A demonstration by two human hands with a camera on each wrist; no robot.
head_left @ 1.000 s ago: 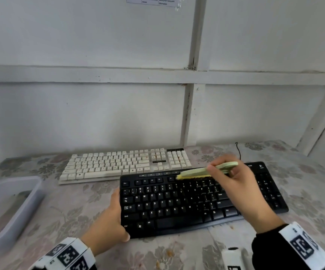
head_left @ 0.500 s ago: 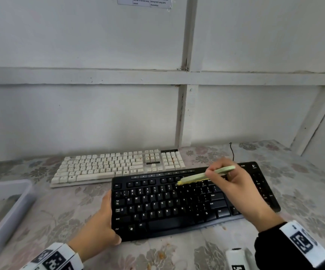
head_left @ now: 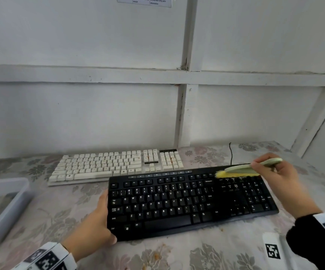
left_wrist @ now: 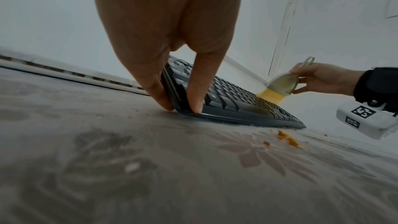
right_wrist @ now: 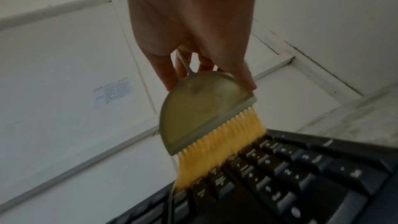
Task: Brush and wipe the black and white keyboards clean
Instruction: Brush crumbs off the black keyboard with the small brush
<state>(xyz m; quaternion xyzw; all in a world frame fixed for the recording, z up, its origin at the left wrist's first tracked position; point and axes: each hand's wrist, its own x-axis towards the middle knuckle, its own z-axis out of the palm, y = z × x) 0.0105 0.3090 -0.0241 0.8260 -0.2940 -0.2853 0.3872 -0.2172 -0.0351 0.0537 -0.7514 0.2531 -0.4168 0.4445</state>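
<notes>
Our two wrists with their cameras

We wear white wrist bands with black square markers, a black sleeve, and a white camera box.

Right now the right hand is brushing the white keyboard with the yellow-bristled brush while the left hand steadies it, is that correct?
Not quite: the head view shows the brush on the black keyboard, held by the right hand and steadied by the left hand. The white keyboard lies untouched behind.

Left hand clamps the keyboard edge — thumb on top, fingers beneath. Right hand raised, pinching the brush.
</notes>
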